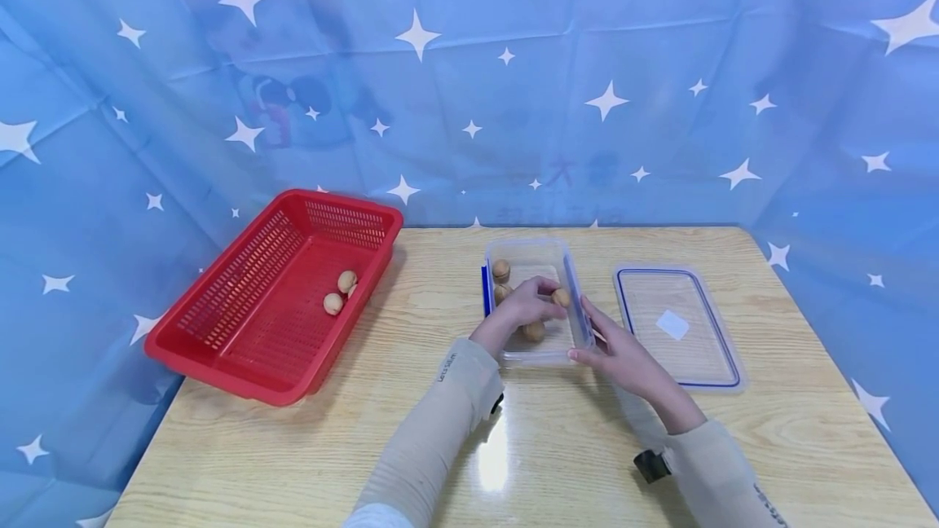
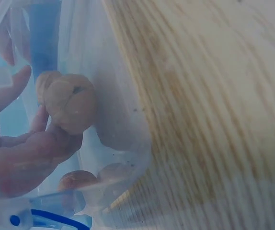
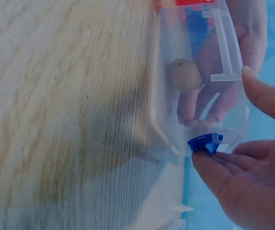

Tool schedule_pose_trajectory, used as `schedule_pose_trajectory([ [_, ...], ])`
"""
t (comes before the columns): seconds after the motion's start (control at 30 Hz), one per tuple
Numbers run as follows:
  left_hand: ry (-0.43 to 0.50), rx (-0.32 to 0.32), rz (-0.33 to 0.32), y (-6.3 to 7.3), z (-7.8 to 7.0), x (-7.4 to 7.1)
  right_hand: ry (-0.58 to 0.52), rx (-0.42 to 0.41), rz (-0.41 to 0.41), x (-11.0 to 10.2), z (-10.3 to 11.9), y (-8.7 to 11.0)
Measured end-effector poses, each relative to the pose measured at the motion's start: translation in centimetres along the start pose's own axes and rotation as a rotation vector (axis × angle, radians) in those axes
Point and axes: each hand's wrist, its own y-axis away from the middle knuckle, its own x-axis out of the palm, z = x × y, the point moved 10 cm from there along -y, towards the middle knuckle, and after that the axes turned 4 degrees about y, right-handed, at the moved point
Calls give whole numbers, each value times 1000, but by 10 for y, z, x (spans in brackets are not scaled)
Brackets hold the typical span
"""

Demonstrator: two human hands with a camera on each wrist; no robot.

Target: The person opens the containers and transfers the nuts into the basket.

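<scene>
Head view bright, glare on tabletop (image 1: 572, 455); wrist views dimmer, hazy, soft.

Tan walnuts (image 1: 534, 331) inside an open clear box (image 1: 539, 358)

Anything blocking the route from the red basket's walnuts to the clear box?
Yes: the right wall of the red basket beside the walnuts, then the left wall of the clear box with its blue latch, and the left grip, partly covering the open top. Nothing else visible.

Forearms (image 1: 428, 435) forward — left fingers (image 1: 544, 282) bent, right fingers (image 3: 211, 171) spread
</scene>
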Motion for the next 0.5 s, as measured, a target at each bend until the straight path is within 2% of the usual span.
schedule_pose_trajectory([
  [0.5, 24, 48, -37, -5, -1, -3, -28, -2, 9, 0, 2, 1],
])
